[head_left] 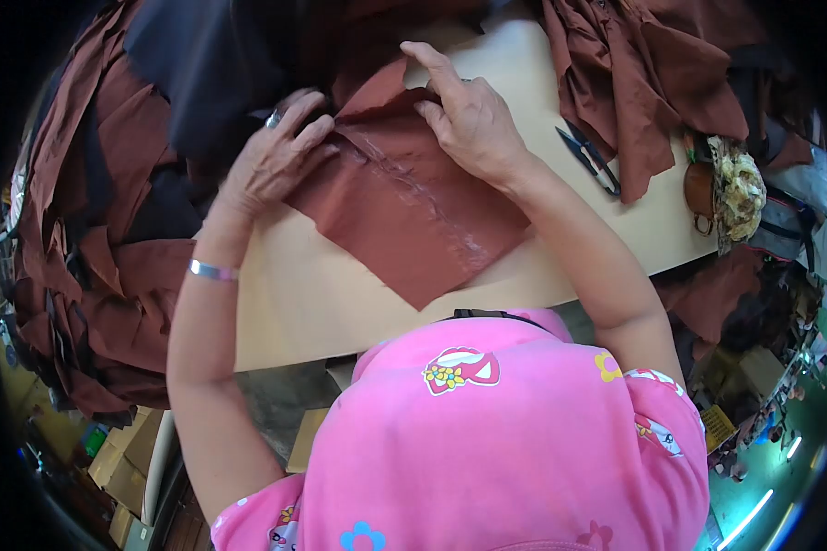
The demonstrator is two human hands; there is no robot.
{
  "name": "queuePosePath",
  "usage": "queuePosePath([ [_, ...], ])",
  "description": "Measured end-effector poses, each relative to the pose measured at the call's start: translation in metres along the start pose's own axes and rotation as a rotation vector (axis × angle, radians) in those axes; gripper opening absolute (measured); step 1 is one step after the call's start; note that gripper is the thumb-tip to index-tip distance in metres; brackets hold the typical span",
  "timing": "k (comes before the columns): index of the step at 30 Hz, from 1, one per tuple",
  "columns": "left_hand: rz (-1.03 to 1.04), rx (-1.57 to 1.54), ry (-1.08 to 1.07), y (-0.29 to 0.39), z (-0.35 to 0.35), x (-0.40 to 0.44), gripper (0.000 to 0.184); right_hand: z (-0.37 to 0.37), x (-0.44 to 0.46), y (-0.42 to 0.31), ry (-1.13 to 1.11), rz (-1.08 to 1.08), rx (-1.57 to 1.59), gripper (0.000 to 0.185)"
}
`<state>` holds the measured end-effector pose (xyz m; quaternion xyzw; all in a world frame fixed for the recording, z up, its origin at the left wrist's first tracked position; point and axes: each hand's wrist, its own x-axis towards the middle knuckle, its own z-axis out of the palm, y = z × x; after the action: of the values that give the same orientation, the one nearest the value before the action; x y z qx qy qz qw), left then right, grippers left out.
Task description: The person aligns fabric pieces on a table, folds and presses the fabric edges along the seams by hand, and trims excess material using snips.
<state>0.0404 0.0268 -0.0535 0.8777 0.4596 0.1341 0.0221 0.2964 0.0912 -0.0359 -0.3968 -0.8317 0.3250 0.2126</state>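
A reddish-brown piece of cloth [400,211] lies on the pale tabletop, one corner pointing toward me. A puckered line with light thread or chalk-like marks runs diagonally across it. My left hand [280,151] is at the cloth's left edge, its bent fingers closed on a fold; the fingertips are partly hidden. A ring and a silver bracelet [213,271] show on that side. At the upper right edge of the cloth rests my right hand [476,124], index finger stretched out and thumb apart from it. Thread snips [590,161] lie right of this hand.
Piles of brown and dark cloth [64,266] hang over the left side. More brown cloth [625,83] is heaped at the upper right. Beside it, at the table's right edge, are a brown cup-like object [698,188] and a yellowish bundle [742,193]. Boxes [129,455] stand below left.
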Motion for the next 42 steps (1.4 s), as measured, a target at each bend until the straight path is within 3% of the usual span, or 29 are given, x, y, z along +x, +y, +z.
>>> queuePosePath([
  [2, -0.020, 0.150, -0.196, -0.005, -0.010, 0.000, 0.027, 0.002, -0.005, -0.005, 0.025, 0.044, 0.001, 0.067],
  [5, 0.088, 0.282, -0.051, 0.007, -0.025, 0.008, 0.028, -0.002, -0.032, -0.008, 0.129, -0.084, -0.017, 0.071],
  [7, 0.015, 0.352, 0.043, 0.035, -0.027, 0.004, 0.030, -0.012, -0.056, -0.007, 0.040, -0.038, -0.101, 0.072],
  [9, 0.076, 0.206, 0.198, 0.067, -0.011, -0.011, 0.028, -0.012, -0.066, 0.000, 0.016, -0.041, -0.144, 0.071],
  [12, 0.078, -0.169, 0.047, 0.125, 0.002, -0.006, 0.027, -0.007, -0.070, 0.009, 0.081, -0.125, -0.140, 0.068],
  [14, 0.031, -0.162, 0.068, 0.136, 0.012, -0.004, 0.027, -0.001, -0.062, 0.015, 0.141, -0.189, -0.119, 0.066],
  [18, -0.121, -0.157, 0.156, 0.133, 0.018, -0.003, 0.031, -0.003, -0.057, 0.014, 0.190, -0.151, -0.077, 0.064],
  [22, -0.515, -0.141, 0.242, 0.125, 0.019, -0.016, 0.038, -0.016, -0.071, 0.006, 0.056, -0.069, -0.094, 0.061],
  [23, -0.503, -0.124, 0.225, 0.123, 0.018, -0.015, 0.039, -0.017, -0.073, 0.006, 0.005, -0.047, -0.103, 0.060],
  [26, -0.469, -0.101, 0.193, 0.113, 0.019, -0.010, 0.043, -0.006, -0.064, 0.019, 0.145, -0.202, -0.246, 0.058],
  [30, -0.440, 0.203, 0.171, 0.095, 0.012, 0.006, 0.032, -0.008, -0.044, 0.019, 0.197, -0.103, -0.175, 0.062],
  [34, -0.337, 0.118, 0.260, 0.098, 0.013, 0.003, 0.024, -0.008, -0.048, 0.001, 0.150, -0.070, -0.050, 0.061],
  [37, -0.269, 0.004, 0.330, 0.113, 0.009, 0.001, 0.028, -0.008, -0.051, -0.007, 0.015, -0.014, 0.018, 0.061],
  [39, -0.364, -0.104, 0.382, 0.115, 0.001, 0.004, 0.035, -0.009, -0.053, -0.006, -0.068, -0.004, -0.023, 0.060],
  [41, -0.454, -0.135, 0.343, 0.100, -0.008, 0.013, 0.038, -0.015, -0.061, -0.014, -0.109, 0.028, -0.034, 0.061],
  [42, -0.463, -0.075, 0.201, 0.089, -0.010, 0.011, 0.050, -0.019, -0.062, -0.017, -0.131, 0.040, -0.041, 0.062],
])
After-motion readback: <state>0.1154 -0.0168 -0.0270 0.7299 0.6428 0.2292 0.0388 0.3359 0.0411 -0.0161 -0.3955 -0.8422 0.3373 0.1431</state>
